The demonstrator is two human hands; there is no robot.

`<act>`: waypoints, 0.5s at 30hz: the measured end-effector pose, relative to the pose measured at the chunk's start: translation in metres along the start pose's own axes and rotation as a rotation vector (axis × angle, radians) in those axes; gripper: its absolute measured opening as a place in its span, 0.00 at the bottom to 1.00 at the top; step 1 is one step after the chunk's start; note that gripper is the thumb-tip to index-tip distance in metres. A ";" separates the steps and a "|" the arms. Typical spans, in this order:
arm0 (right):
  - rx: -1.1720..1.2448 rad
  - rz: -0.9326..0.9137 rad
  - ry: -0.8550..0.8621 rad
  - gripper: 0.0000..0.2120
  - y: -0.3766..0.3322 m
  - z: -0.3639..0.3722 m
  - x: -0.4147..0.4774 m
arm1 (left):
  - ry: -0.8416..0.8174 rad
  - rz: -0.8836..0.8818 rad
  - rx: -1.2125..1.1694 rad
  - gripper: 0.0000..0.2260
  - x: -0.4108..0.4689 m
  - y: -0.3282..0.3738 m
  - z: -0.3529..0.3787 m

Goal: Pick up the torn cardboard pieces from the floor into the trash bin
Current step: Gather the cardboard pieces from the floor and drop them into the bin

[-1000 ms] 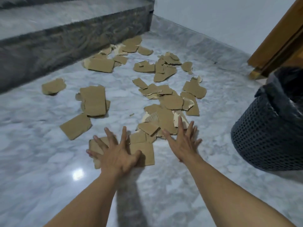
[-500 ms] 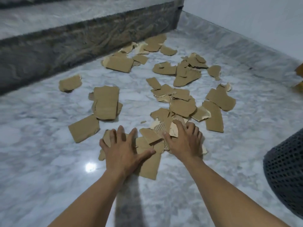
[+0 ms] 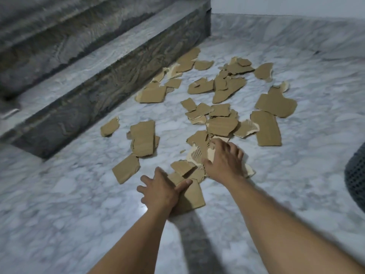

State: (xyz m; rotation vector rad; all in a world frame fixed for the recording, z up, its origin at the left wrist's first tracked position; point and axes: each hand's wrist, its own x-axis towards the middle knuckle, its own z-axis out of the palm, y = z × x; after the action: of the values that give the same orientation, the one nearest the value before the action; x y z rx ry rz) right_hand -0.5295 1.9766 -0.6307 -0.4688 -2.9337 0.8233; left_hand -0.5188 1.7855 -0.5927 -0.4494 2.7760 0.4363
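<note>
Several torn brown cardboard pieces (image 3: 222, 125) lie scattered over the white marble floor (image 3: 59, 204). My left hand (image 3: 160, 191) lies flat with spread fingers on the nearest pieces (image 3: 192, 196) at the front of the pile. My right hand (image 3: 224, 161) presses down on a small heap of torn pieces (image 3: 197, 153) just to the right, its fingers slightly bent over them. Only a sliver of the dark mesh trash bin (image 3: 355, 175) shows at the right edge.
A dark marble step (image 3: 98, 91) runs along the left, with some cardboard lying against its foot. A pale wall and marble skirting (image 3: 296, 30) close off the back. Loose single pieces (image 3: 126, 168) lie left of my hands.
The view has swung left, so the bin has slid almost out of frame. Both hands have come down from hovering onto the nearest pieces, and the front pieces have bunched closer together.
</note>
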 end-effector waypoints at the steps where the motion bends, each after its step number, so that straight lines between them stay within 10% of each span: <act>1: 0.017 0.003 -0.043 0.30 -0.001 -0.004 0.001 | 0.000 0.020 -0.037 0.39 0.003 -0.001 0.000; 11: 0.178 0.133 -0.152 0.14 -0.024 -0.035 -0.043 | 0.000 0.350 -0.197 0.50 -0.003 -0.007 0.014; 15: 0.081 0.394 -0.005 0.36 -0.028 -0.019 -0.040 | 0.027 0.457 -0.100 0.55 0.000 0.001 0.020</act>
State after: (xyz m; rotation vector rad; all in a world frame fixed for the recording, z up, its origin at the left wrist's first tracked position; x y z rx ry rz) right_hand -0.4968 1.9515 -0.5989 -1.0599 -2.8368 0.9742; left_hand -0.5142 1.7930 -0.6106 0.1696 2.8822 0.6737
